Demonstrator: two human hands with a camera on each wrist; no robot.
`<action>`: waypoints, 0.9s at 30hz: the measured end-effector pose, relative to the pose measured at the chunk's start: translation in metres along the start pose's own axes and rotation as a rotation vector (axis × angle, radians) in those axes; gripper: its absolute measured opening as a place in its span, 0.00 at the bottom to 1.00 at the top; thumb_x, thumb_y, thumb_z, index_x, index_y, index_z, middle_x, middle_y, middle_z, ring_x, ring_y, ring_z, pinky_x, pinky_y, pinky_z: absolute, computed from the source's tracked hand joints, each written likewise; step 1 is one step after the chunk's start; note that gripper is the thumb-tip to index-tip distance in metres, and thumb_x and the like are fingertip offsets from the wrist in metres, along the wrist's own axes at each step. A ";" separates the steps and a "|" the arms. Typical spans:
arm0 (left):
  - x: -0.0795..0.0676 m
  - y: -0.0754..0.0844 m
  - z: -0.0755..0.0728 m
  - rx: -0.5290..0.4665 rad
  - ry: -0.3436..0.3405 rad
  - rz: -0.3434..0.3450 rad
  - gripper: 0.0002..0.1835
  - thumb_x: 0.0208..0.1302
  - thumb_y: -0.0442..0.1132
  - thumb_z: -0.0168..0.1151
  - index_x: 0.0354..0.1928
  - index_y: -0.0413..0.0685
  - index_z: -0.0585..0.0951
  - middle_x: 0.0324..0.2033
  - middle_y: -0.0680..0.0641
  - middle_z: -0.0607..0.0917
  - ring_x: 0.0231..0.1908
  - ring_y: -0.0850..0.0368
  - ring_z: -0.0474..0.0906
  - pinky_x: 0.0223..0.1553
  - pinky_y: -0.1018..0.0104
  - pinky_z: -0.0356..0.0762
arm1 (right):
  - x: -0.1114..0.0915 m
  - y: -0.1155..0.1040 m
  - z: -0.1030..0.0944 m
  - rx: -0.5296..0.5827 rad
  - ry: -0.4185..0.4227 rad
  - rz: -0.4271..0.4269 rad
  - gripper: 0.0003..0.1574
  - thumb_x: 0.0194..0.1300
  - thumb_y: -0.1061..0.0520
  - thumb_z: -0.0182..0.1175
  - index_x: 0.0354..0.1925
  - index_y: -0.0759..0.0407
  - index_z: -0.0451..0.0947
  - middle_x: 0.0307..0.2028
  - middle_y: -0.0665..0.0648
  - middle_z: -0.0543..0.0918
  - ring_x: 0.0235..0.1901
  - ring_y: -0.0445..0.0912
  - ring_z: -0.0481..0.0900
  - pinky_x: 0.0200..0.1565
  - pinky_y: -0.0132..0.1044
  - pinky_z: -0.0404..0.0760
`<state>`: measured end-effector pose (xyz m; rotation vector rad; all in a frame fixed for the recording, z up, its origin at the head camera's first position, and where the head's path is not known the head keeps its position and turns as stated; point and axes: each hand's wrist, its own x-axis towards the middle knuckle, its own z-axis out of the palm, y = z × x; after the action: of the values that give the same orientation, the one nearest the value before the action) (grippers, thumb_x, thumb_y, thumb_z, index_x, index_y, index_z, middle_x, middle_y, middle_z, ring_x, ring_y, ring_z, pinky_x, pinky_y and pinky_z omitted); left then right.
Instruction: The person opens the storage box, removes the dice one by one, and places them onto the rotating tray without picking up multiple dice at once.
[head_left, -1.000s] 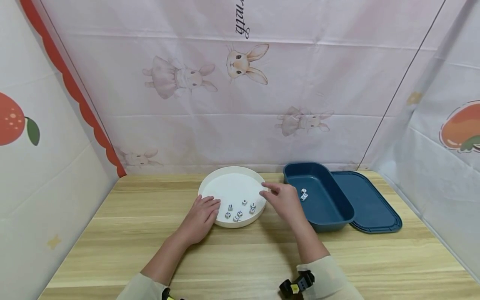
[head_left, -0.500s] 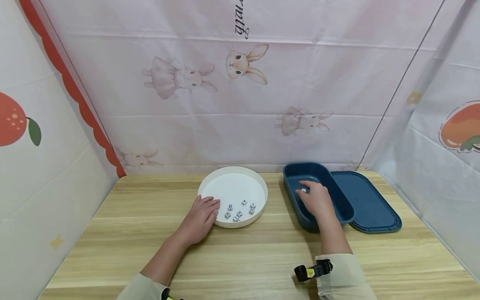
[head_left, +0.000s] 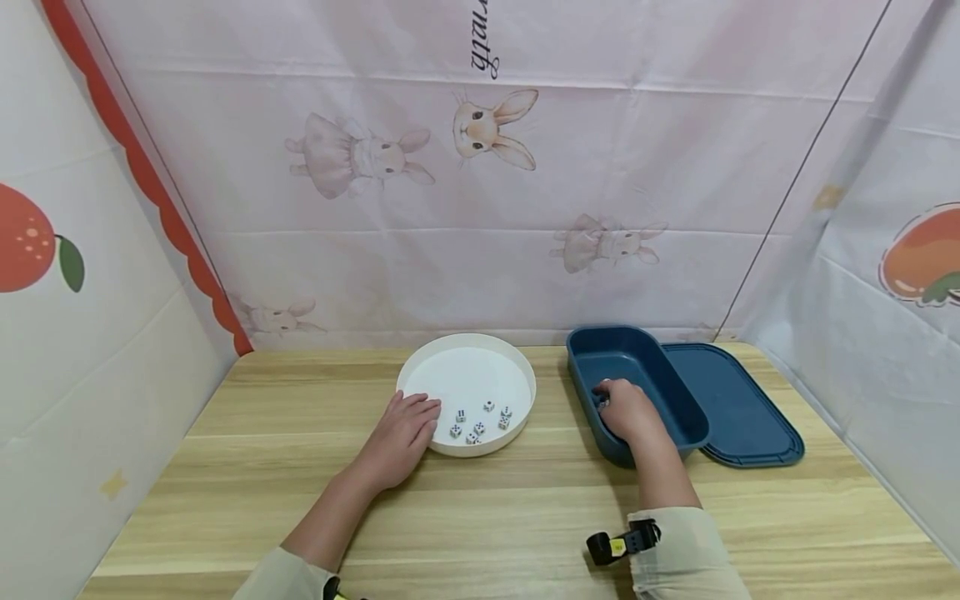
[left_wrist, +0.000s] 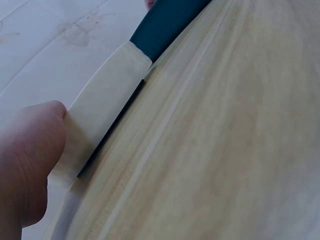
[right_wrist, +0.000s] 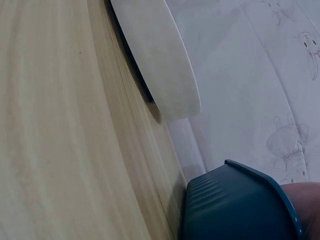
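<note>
A round white tray [head_left: 471, 367] sits on the table, with several white dice [head_left: 479, 427] in its near half. My left hand [head_left: 397, 437] holds the tray's left rim, fingers lying over the edge; the left wrist view shows the thumb [left_wrist: 47, 122] against the outer wall. My right hand [head_left: 630, 410] reaches inside a deep blue container [head_left: 637, 358], its fingertips together low near the left wall. A die [head_left: 604, 402] shows partly at those fingertips, pinched and mostly covered by the hand. In the right wrist view, the container's wall [right_wrist: 235, 205] hides most of that hand.
A flat blue lid [head_left: 738, 408] lies on the table to the right of the container, partly behind it. Printed cloth walls [head_left: 480, 267] enclose the wooden table [head_left: 300, 417] at the back and sides.
My right hand has moved right from the white tray's edge into the blue container, then lowered, and its fingers have closed on a die. My left hand has stayed at the tray.
</note>
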<state>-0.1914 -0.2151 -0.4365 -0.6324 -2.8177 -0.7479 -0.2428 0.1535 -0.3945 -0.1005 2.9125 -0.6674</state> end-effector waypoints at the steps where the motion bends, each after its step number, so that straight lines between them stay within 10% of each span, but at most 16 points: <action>1: 0.000 0.000 0.000 0.002 0.000 0.001 0.21 0.76 0.42 0.47 0.63 0.40 0.76 0.63 0.46 0.78 0.69 0.46 0.65 0.75 0.42 0.43 | 0.000 0.000 0.000 0.003 -0.002 0.000 0.22 0.69 0.64 0.52 0.59 0.63 0.78 0.60 0.69 0.77 0.62 0.65 0.71 0.61 0.60 0.72; 27: 0.000 -0.001 0.001 -0.003 0.008 0.010 0.21 0.76 0.41 0.48 0.63 0.40 0.77 0.62 0.46 0.79 0.69 0.46 0.65 0.75 0.42 0.43 | 0.000 0.001 -0.003 0.009 0.029 0.010 0.19 0.67 0.63 0.51 0.51 0.66 0.82 0.55 0.70 0.80 0.56 0.63 0.77 0.57 0.57 0.77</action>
<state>-0.1918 -0.2151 -0.4375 -0.6421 -2.8042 -0.7520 -0.2432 0.1552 -0.3925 -0.0757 2.9350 -0.6861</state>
